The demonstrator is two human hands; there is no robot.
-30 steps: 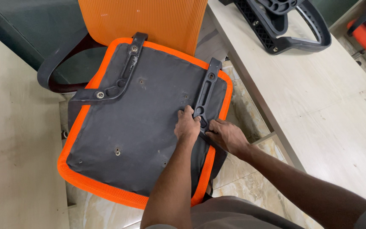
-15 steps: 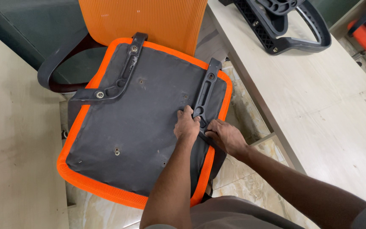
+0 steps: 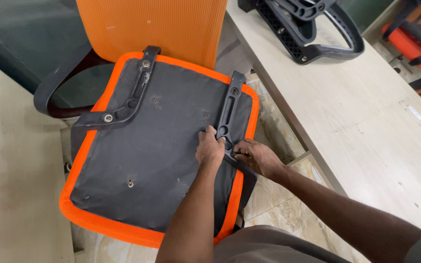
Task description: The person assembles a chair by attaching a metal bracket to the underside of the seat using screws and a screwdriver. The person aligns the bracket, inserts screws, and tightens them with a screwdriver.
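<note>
Two hands met on the right bracket of an upturned seat, and that seat serves as the landmark here. Left of the seat lay a pale board. On the seat's left side a black bracket ran along the dark underside, bolted near the orange rim. Beyond the seat's far edge stood an orange mesh back with a black armrest curving off its left.

The left hand rested on the seat's right half, fingers curled against the lower end of the right bracket, which lay just under and beyond the fingertips. How tightly they gripped it I could not tell. The right hand came in from the seat's right edge, its fingers pinched close together at the bracket's lower tip, touching it; whether they held a small part was hidden.

Right of the seat stretched a light table, and at its far end lay a black frame.
</note>
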